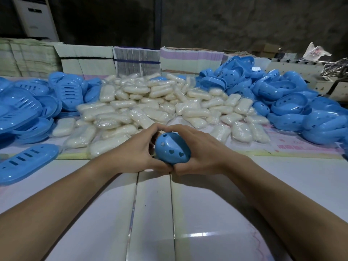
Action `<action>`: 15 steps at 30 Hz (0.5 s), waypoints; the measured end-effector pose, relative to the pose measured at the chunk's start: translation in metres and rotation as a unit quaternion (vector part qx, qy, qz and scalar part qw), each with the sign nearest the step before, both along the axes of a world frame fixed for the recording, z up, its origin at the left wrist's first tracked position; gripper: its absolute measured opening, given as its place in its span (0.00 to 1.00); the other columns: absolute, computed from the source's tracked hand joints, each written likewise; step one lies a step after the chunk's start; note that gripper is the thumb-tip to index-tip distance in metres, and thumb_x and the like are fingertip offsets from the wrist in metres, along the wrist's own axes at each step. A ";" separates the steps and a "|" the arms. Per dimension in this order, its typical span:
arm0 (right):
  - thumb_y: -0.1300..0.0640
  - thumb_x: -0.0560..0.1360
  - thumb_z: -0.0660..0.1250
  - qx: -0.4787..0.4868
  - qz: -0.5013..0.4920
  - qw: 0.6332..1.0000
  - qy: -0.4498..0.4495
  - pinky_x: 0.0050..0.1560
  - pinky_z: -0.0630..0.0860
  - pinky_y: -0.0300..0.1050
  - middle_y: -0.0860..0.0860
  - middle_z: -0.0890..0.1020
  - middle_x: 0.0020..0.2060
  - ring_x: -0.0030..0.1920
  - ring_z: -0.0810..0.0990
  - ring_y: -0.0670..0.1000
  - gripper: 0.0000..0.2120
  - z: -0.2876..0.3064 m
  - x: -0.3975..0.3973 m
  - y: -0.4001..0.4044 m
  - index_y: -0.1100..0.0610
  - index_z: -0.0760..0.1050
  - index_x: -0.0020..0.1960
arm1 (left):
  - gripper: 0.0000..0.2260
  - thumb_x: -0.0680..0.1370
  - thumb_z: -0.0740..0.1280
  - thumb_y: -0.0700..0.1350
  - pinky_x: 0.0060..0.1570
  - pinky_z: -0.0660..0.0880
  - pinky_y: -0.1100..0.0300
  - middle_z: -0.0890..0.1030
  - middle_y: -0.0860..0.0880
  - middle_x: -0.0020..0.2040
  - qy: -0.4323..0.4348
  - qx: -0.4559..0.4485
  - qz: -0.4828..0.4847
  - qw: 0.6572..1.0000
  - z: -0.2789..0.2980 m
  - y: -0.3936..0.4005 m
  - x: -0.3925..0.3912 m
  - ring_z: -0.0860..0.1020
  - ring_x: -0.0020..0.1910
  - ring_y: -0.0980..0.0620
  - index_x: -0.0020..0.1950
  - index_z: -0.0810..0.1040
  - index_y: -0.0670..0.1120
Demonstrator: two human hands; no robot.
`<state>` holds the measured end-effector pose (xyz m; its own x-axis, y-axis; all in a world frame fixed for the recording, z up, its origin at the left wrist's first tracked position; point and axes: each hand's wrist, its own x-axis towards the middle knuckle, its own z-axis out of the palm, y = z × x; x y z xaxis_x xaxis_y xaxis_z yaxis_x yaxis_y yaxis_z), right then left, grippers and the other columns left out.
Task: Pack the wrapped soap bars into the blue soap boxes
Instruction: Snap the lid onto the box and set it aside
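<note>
From the head camera, both hands meet around one blue soap box held just above the pale worktop, directly in front of the heap of wrapped soap bars. The left hand curls against the box's left side, fingers bent over its far edge and thumb underneath. The right hand wraps the right side, fingers arched over the top to meet the left fingertips, thumb tucked below so the two thumbs touch under the box. Both hands are clamped on the box. Its rounded shell faces the camera, showing heart-shaped and round holes. Whether a bar is inside cannot be told.

The heap of wrapped soap bars is the landmark. To its left lies a pile of blue slotted lids, and one separate slotted lid rests on the worktop nearer the camera than that pile. To the heap's right sits a larger pile of blue box bases with punched holes. Behind the heap stand bundled stacks of flat printed cartons. Far behind the heap to the left stands a white floor air conditioner. Far behind to the right, a crumpled plastic bag sits.
</note>
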<state>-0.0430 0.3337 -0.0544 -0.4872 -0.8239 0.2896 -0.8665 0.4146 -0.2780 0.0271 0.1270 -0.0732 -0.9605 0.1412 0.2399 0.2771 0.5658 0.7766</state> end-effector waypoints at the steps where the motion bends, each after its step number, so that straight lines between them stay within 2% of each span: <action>1: 0.37 0.64 0.71 0.000 -0.010 1.000 -0.004 0.49 0.77 0.49 0.45 0.74 0.56 0.50 0.75 0.47 0.38 0.001 -0.001 0.003 0.39 0.58 0.70 | 0.38 0.60 0.82 0.52 0.54 0.78 0.56 0.78 0.55 0.53 0.003 -0.012 0.007 1.000 0.000 0.000 -0.001 0.79 0.51 0.55 0.66 0.70 0.62; 3: 0.39 0.63 0.70 0.000 -0.040 0.999 -0.011 0.45 0.76 0.48 0.45 0.75 0.53 0.46 0.76 0.48 0.36 0.003 -0.005 0.011 0.41 0.60 0.67 | 0.39 0.61 0.82 0.53 0.56 0.76 0.56 0.77 0.54 0.54 0.002 -0.028 0.016 0.999 -0.002 -0.002 -0.002 0.77 0.52 0.52 0.68 0.67 0.64; 6: 0.44 0.65 0.74 -0.030 -0.089 0.995 -0.031 0.46 0.78 0.50 0.46 0.76 0.51 0.46 0.78 0.51 0.34 0.009 -0.009 0.019 0.43 0.62 0.67 | 0.38 0.61 0.80 0.57 0.61 0.74 0.50 0.77 0.53 0.55 -0.004 -0.032 0.023 0.999 -0.005 -0.005 -0.004 0.77 0.55 0.48 0.68 0.67 0.63; 9: 0.45 0.67 0.76 -0.077 -0.147 0.985 -0.043 0.47 0.76 0.48 0.46 0.75 0.52 0.48 0.77 0.50 0.34 0.015 -0.014 0.027 0.47 0.64 0.68 | 0.32 0.66 0.81 0.51 0.60 0.75 0.49 0.78 0.54 0.54 0.001 -0.034 0.027 0.999 -0.007 -0.007 -0.006 0.77 0.54 0.47 0.65 0.70 0.64; 12: 0.42 0.64 0.75 -0.078 -0.273 0.957 -0.056 0.50 0.76 0.51 0.49 0.74 0.54 0.50 0.76 0.51 0.34 0.018 -0.020 0.055 0.48 0.66 0.66 | 0.28 0.66 0.80 0.52 0.55 0.76 0.52 0.78 0.55 0.52 0.002 -0.019 0.028 0.999 -0.009 -0.007 -0.007 0.78 0.52 0.45 0.62 0.73 0.64; 15: 0.36 0.64 0.72 -0.032 -0.414 0.908 -0.059 0.50 0.75 0.52 0.51 0.75 0.52 0.50 0.76 0.54 0.33 0.017 -0.028 0.099 0.50 0.67 0.63 | 0.24 0.70 0.80 0.47 0.53 0.76 0.54 0.79 0.57 0.51 0.008 -0.017 0.019 1.000 -0.013 -0.010 -0.009 0.79 0.52 0.45 0.60 0.75 0.64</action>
